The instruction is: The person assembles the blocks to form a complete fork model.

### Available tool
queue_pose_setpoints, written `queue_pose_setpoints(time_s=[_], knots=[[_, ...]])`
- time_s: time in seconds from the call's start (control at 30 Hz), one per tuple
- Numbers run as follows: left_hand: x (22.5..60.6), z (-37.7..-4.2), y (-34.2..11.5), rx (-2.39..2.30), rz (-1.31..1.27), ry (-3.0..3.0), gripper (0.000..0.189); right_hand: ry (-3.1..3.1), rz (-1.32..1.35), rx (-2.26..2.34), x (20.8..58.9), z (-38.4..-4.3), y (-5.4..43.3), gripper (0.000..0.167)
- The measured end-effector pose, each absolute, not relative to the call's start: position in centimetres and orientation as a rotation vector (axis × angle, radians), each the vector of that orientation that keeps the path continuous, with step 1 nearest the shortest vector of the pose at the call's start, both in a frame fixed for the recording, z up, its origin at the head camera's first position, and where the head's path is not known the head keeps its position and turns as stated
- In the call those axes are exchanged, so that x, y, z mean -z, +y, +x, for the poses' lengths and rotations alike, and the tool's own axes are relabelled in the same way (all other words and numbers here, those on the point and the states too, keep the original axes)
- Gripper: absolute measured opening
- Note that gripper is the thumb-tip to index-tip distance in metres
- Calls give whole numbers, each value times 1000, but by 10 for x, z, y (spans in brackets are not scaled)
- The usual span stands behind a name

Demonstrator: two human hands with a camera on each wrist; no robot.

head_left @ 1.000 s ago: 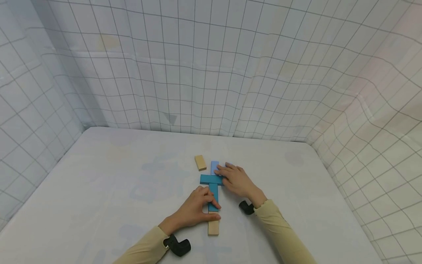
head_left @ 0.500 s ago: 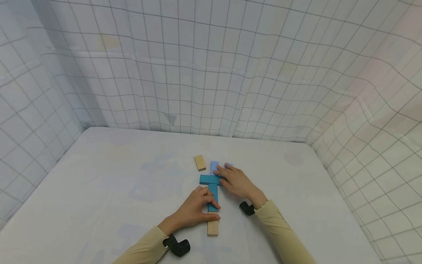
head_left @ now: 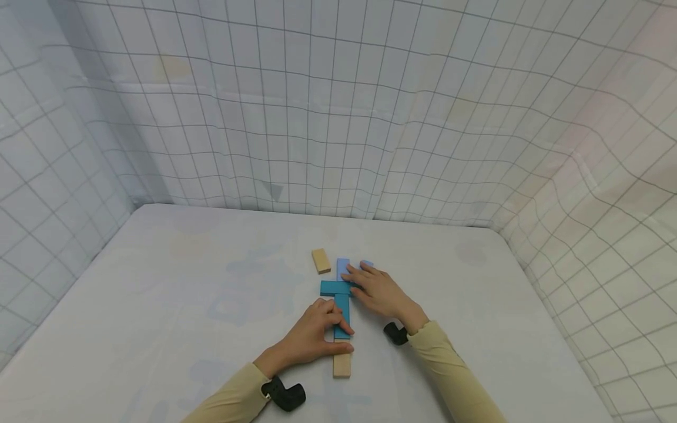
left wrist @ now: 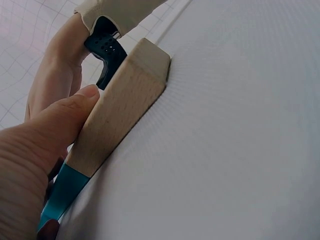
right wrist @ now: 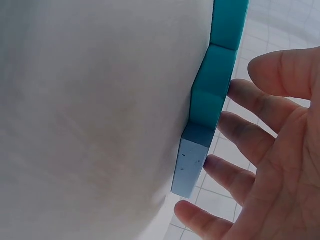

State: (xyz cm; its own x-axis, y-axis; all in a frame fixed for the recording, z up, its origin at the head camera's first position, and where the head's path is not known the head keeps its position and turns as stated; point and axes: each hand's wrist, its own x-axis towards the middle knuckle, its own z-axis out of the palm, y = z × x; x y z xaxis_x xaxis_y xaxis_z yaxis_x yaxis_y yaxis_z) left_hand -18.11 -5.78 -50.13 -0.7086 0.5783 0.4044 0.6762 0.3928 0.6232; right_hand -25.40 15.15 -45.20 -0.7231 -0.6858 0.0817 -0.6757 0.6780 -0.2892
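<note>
Flat blocks lie in a cross-like row on the white table. My left hand (head_left: 312,333) has its bent fingers over the upright-running teal block (head_left: 342,305); its thumb rests on the wooden block (head_left: 341,367) joined at the near end. In the left wrist view, a fingertip (left wrist: 49,230) sits against the teal block's side. A second teal block (head_left: 333,288) lies crosswise at the far end, with a light blue block (head_left: 342,268) beyond it. Spread fingers of my right hand (head_left: 383,292) touch the crosswise teal and light blue blocks, hiding the crosswise one's right end.
A loose wooden block (head_left: 321,261) lies left of the light blue one. Another light blue piece (head_left: 367,264) shows partly behind the right fingers. Grid-patterned white curtain (head_left: 338,117) encloses the table (head_left: 201,294) at the back and sides.
Both hands hold nearly the same pose as before. The blocks show no clear movement beyond a very slight shift of the view.
</note>
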Motion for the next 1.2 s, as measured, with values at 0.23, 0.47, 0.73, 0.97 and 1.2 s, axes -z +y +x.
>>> queue_pose_setpoints(time_s=[0.23,0.47,0.73,0.97,1.2], knots=[[499,-180,-58,1226,-1148,-2511,25,2841,-1153,440,449,-250,151,41],[499,-180,-58,1231,-1141,-2522,24,2850,-1152,408,450,-247,151,43],[499,-180,-58,1236,-1137,-2535,25,2825,-1182,418,451,-247,152,46],[499,-179,-58,1235,-1131,-2545,25,2807,-1205,411,451,-247,153,47],[497,-179,-58,1231,-1124,-2551,25,2766,-1210,437,448,-245,153,48]])
